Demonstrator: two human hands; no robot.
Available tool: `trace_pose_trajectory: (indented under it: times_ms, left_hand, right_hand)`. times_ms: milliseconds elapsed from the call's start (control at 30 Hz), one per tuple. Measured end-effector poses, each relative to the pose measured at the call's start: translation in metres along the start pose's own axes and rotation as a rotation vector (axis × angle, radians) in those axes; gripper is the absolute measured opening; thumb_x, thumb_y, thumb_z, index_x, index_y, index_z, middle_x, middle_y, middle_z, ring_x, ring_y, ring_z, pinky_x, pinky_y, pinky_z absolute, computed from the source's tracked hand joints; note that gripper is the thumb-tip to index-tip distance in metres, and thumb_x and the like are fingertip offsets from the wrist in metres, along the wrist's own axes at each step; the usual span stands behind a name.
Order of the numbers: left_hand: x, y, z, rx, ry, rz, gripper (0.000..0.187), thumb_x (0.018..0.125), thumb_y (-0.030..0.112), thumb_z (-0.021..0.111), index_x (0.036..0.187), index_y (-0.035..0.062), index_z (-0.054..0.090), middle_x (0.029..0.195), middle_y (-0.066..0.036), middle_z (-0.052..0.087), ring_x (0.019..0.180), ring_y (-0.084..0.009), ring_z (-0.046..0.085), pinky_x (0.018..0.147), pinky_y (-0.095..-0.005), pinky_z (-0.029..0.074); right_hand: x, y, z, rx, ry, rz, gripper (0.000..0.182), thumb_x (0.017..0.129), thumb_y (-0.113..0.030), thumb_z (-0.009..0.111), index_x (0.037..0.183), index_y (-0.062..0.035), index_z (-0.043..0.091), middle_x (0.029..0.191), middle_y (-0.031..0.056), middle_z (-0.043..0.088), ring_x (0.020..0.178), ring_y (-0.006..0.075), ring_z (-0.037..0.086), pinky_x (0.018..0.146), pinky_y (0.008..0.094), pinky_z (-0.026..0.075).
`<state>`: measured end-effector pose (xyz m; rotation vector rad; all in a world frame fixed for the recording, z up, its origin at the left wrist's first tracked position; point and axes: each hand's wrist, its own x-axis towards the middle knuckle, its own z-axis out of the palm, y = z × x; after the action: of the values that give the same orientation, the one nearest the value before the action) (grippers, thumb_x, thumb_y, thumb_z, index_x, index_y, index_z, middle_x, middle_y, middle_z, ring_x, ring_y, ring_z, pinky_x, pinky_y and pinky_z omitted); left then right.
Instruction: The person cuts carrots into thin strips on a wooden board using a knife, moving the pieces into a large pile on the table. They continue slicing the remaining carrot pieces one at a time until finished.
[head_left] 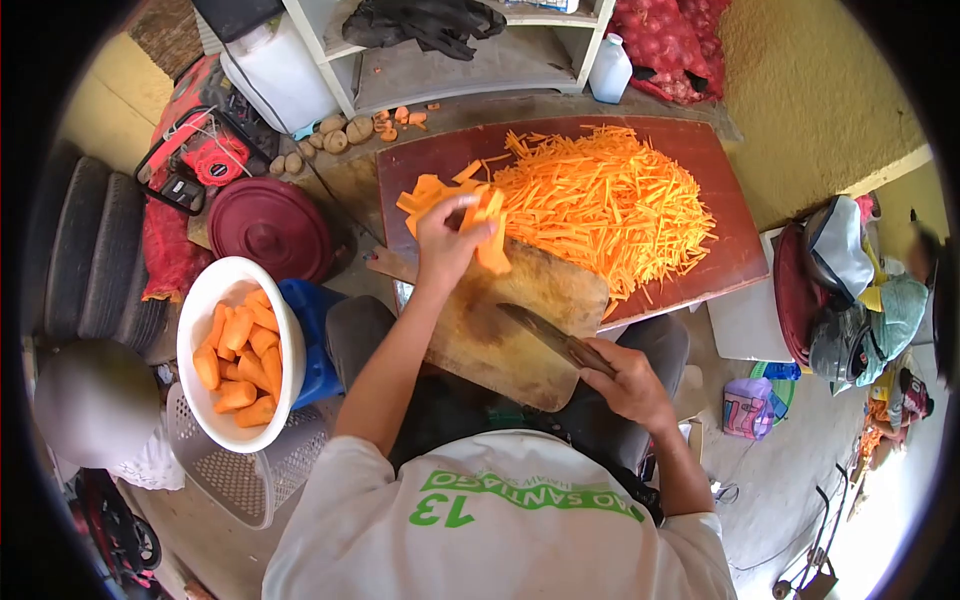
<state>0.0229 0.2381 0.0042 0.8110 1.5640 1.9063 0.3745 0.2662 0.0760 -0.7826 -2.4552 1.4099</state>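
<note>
Carrot slices (480, 215) sit stacked at the far edge of the wooden cutting board (520, 330), pinched in the left hand (445, 245); thin, stiff, moist and likely slippery, they are best held flat from above. The right hand (630, 385) is closed round the knife (550, 335) handle.

Cutting board (500, 330) on lap — carrot strips (600, 195) heaped on table (720, 255) beyond; bowl of carrot chunks (240, 350) left, in basket (240, 470).
</note>
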Motion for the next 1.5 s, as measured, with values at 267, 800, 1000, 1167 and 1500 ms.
trace_pose_trajectory:
  times_ms: [267,800,1000,1167,1500]
  left_hand:
    - [-0.081,0.007,-0.032,0.584,-0.041,0.085,0.061,0.087,0.018,0.097,0.138,-0.0044,0.071,0.124,-0.017,0.065,0.113,-0.0338,0.071,0.094,-0.0413,0.058]
    - [-0.069,0.034,-0.036,1.197,-0.448,0.267,0.092,0.077,0.047,0.099,0.152,0.0063,0.066,0.152,-0.021,0.056,0.14,-0.0443,0.054,0.114,-0.0545,0.049]
    - [-0.039,0.034,-0.032,1.306,-0.63,0.463,0.093,0.076,0.05,0.096,0.153,0.0069,0.066,0.164,-0.017,0.053,0.153,-0.0399,0.043,0.121,-0.0617,0.038]
    - [-0.013,0.023,-0.038,1.187,-0.767,0.292,0.087,0.076,0.035,0.091,0.151,0.0005,0.064,0.163,-0.018,0.054,0.155,-0.0391,0.043,0.126,-0.0595,0.036]
    - [-0.027,0.038,-0.022,1.271,-0.67,0.316,0.079,0.072,0.029,0.092,0.141,-0.0026,0.068,0.152,-0.016,0.058,0.149,-0.0377,0.049,0.124,-0.0505,0.04]
  right_hand:
    - [-0.009,-0.011,-0.012,0.215,0.063,0.211,0.042,0.106,-0.004,0.071,0.147,0.0031,0.065,0.1,0.0098,0.069,0.092,0.0147,0.062,0.086,0.033,0.054]
    - [0.033,-0.002,0.008,0.144,0.091,0.158,0.052,0.11,-0.012,0.069,0.158,0.0033,0.057,0.128,0.0244,0.077,0.118,0.0292,0.076,0.104,0.0391,0.056]
    - [0.033,0.01,0.011,0.128,0.124,0.078,0.053,0.111,-0.012,0.066,0.16,0.0048,0.055,0.128,0.0161,0.077,0.115,0.0192,0.07,0.104,0.0345,0.055]
    - [0.033,0.001,0.009,0.137,0.128,0.124,0.052,0.11,-0.011,0.067,0.159,0.0043,0.056,0.129,0.0193,0.078,0.118,0.0206,0.072,0.106,0.0357,0.055]
    - [0.033,0.0,0.012,0.136,0.148,0.101,0.052,0.108,-0.01,0.069,0.156,0.0053,0.058,0.129,0.0221,0.078,0.119,0.0233,0.074,0.106,0.037,0.056]
